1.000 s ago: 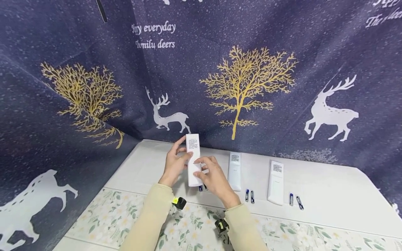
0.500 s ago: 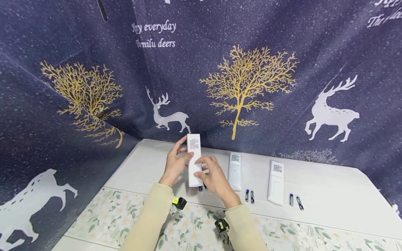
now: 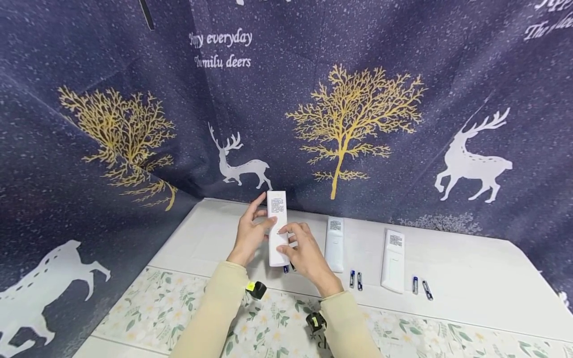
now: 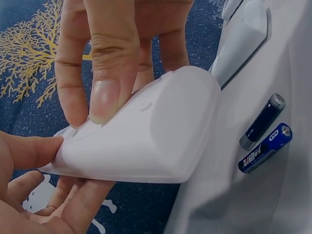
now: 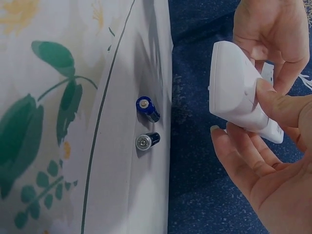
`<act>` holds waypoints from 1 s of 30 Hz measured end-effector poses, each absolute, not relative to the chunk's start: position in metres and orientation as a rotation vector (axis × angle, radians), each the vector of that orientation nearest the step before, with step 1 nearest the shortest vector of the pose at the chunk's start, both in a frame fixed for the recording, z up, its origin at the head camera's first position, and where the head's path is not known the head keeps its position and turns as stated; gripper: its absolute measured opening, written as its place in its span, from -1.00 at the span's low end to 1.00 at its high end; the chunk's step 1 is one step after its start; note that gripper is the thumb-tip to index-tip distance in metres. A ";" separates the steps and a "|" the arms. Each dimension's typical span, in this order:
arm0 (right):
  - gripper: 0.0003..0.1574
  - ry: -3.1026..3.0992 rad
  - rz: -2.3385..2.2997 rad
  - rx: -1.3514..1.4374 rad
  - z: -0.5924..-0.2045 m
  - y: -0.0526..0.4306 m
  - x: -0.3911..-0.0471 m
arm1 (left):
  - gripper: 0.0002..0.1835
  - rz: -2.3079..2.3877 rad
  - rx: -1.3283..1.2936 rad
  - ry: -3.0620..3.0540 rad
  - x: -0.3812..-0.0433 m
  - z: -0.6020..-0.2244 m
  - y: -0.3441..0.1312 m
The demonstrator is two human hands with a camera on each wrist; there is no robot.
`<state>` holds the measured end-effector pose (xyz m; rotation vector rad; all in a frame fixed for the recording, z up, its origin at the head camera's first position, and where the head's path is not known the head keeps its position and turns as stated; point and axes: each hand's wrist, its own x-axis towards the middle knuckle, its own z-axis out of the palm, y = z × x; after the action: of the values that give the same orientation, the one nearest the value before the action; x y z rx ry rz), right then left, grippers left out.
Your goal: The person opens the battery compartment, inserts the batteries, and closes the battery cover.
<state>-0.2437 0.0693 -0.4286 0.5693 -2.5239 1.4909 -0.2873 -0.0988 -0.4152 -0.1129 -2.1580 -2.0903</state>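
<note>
A white remote control [image 3: 277, 233], back side up with a printed label near its far end, is held above the table. My left hand [image 3: 250, 233] grips it from the left, thumb on the back and fingers around the edge. From the right, my right hand [image 3: 306, 248] holds the near half, with thumb and forefinger on the battery cover [image 4: 122, 131]. That cover appears seated in the left wrist view. Beneath the remote, two AA-style batteries, one blue [image 4: 265, 148] and one dark with a silver end [image 4: 263, 122], lie on the white table [image 3: 215, 223].
Right of my hands lie two more white remotes, the nearer [image 3: 334, 246] and the farther [image 3: 394, 261], both label side up. Each has a battery pair beside it [image 3: 359, 281], [image 3: 415, 285]. A flowered cloth strip [image 3: 179, 298] runs along the front; a dark deer-print curtain [image 3: 277, 124] hangs behind.
In the head view the remote control has shifted very slightly to the right. Both hands keep nearly the same hold on it.
</note>
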 end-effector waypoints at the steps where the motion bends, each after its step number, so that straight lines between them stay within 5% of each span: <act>1: -0.59 -2.525 1.491 0.569 -0.429 0.069 -0.244 | -0.18 -2.091 -0.116 -2.157 -0.287 -0.415 -0.099; 30: -0.68 -2.379 1.521 0.584 -0.425 0.066 -0.243 | -0.24 -2.094 -0.033 -2.134 -0.288 -0.417 -0.106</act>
<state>-0.2428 0.0657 -0.4255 0.5843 -2.3788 1.5207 -0.2882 -0.1061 -0.4166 -0.0333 -2.1345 -2.0938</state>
